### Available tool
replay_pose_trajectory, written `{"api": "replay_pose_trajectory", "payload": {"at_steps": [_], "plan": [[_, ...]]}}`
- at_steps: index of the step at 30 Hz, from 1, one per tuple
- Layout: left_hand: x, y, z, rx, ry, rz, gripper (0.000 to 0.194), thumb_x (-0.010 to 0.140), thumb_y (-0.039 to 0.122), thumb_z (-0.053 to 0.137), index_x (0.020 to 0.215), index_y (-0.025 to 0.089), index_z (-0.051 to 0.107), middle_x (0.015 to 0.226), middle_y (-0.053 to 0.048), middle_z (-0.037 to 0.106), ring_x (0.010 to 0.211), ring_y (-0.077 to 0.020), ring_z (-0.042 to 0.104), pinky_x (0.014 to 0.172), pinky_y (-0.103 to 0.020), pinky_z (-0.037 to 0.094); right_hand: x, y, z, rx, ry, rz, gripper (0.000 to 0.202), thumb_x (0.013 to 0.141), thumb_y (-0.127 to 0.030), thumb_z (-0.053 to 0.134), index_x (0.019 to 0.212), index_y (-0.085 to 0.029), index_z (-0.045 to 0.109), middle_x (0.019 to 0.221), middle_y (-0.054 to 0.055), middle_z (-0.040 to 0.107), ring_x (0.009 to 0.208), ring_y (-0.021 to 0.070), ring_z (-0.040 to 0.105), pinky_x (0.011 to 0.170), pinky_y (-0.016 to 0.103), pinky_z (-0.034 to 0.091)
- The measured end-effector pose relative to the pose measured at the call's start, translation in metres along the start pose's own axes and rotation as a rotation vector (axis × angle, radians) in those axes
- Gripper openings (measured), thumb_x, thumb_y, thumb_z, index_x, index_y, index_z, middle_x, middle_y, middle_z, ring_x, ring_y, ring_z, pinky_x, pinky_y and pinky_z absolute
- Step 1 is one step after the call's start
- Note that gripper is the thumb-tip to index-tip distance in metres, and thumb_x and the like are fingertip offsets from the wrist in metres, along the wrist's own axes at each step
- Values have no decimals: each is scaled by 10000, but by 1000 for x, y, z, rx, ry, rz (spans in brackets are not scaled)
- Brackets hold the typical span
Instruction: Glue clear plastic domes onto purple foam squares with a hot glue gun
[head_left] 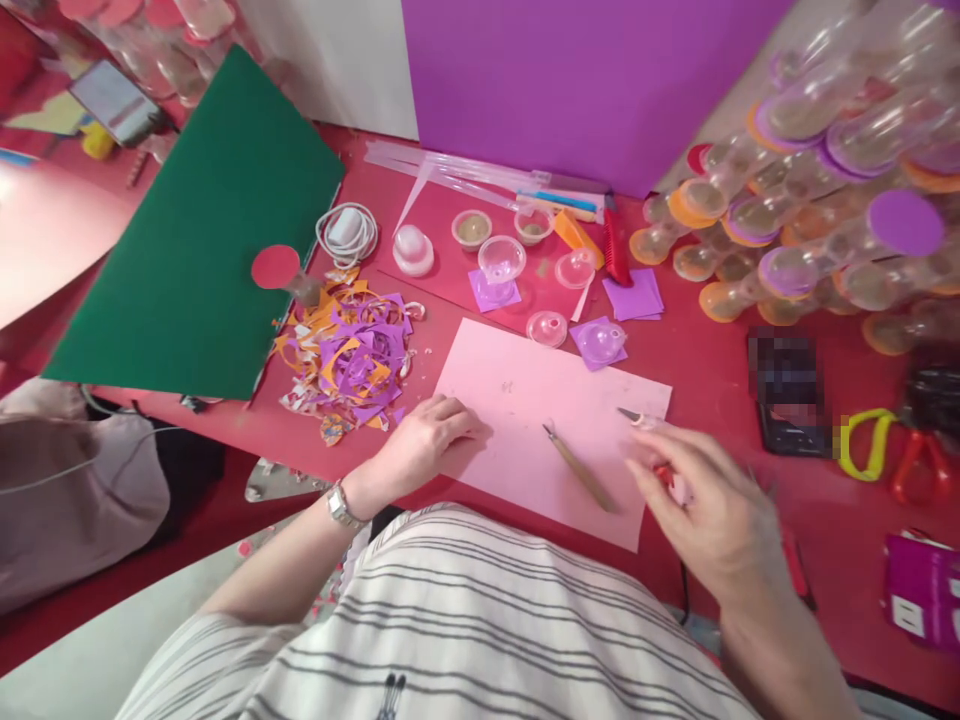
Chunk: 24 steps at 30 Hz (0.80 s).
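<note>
My left hand (pixel 426 437) rests flat on the left edge of a pink sheet (pixel 525 400) lying on the red table, fingers loosely curled, holding nothing. My right hand (pixel 709 505) is blurred over the sheet's right edge and grips a small red-handled cutter whose metal tip (pixel 630 414) points left. A wooden-handled knife (pixel 581 470) lies on the pink sheet between my hands. Beyond the sheet stand small clear plastic domes (pixel 501 258) on purple paper squares (pixel 636 296).
A pile of orange and purple paper scraps (pixel 349 355) lies left of the sheet, beside a green board (pixel 202 220). Stacked clear containers with coloured discs (pixel 825 190) fill the right. A phone (pixel 787 395), scissors (pixel 911 455) and a purple board (pixel 585 80) are nearby.
</note>
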<state>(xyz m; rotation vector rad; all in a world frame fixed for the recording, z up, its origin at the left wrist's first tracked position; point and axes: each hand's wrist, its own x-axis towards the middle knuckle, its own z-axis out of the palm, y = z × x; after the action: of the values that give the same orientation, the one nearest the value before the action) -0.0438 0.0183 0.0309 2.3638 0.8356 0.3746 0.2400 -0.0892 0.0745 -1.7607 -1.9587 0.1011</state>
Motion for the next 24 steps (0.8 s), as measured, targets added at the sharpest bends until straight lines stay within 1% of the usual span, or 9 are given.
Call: {"api": "replay_pose_trajectory", "payload": {"at_steps": [4, 6, 9, 11, 14, 18, 20, 22, 24], "plan": [[-2, 14, 20, 90, -61, 64, 197, 975, 337, 546, 1014, 196, 679, 917, -41, 679, 849, -158, 584, 795, -289, 443, -32, -13, 31, 81, -151, -14, 194, 981, -235, 483, 1019, -211, 672, 873, 36, 721, 762, 141, 709, 734, 235, 555], [0, 17, 30, 208, -54, 72, 214, 1001, 282, 492, 943, 183, 672, 861, -37, 664, 813, -158, 571, 769, -305, 409, -43, -16, 46, 93, -214, -50, 231, 994, -233, 449, 990, -204, 678, 836, 35, 728, 710, 132, 707, 687, 213, 541], [2, 19, 37, 298, -88, 102, 222, 1013, 268, 460, 940, 186, 653, 873, -31, 659, 807, -168, 561, 760, -319, 388, -51, -17, 60, 81, -302, -105, 272, 999, -218, 413, 983, -200, 684, 810, 32, 738, 642, 116, 691, 603, 192, 506], [2, 18, 34, 333, -133, 98, 193, 1006, 251, 468, 962, 181, 642, 908, -40, 658, 818, -175, 557, 773, -323, 393, -52, -18, 63, 55, -317, -119, 283, 998, -214, 406, 983, -204, 688, 800, 32, 737, 613, 112, 678, 552, 189, 473], [0, 12, 16, 433, -173, 31, 152, 974, 164, 487, 1024, 158, 631, 941, -68, 649, 851, -197, 560, 800, -340, 411, -50, -20, 63, 13, -339, -125, 290, 993, -205, 402, 952, -208, 690, 752, 24, 712, 574, 110, 653, 501, 202, 418], [-1, -5, -18, 625, -83, -219, 211, 948, 101, 450, 1006, 150, 646, 959, -106, 641, 884, -244, 577, 792, -374, 440, -46, -24, 62, -18, -389, -130, 296, 985, -175, 400, 884, -206, 676, 722, 12, 684, 552, 110, 631, 493, 229, 378], [0, -12, -25, 693, -26, -275, 266, 936, 63, 412, 1009, 140, 657, 1042, -135, 647, 906, -248, 587, 800, -374, 452, -43, -27, 62, -26, -389, -126, 287, 982, -163, 408, 862, -204, 665, 712, 6, 674, 551, 112, 627, 498, 239, 367], [2, -13, -21, 709, 20, -225, 324, 929, 47, 399, 1119, 138, 645, 1151, -145, 644, 975, -247, 588, 833, -368, 457, -41, -29, 62, -36, -392, -121, 278, 974, -145, 420, 830, -203, 651, 692, 0, 661, 552, 110, 623, 508, 240, 360], [4, -8, -7, 692, 25, -82, 399, 931, 47, 397, 1251, 171, 602, 1247, -121, 639, 1049, -234, 582, 878, -363, 448, -40, -31, 61, -47, -402, -115, 265, 958, -124, 439, 800, -205, 636, 676, -5, 652, 558, 106, 625, 519, 237, 355]]}}
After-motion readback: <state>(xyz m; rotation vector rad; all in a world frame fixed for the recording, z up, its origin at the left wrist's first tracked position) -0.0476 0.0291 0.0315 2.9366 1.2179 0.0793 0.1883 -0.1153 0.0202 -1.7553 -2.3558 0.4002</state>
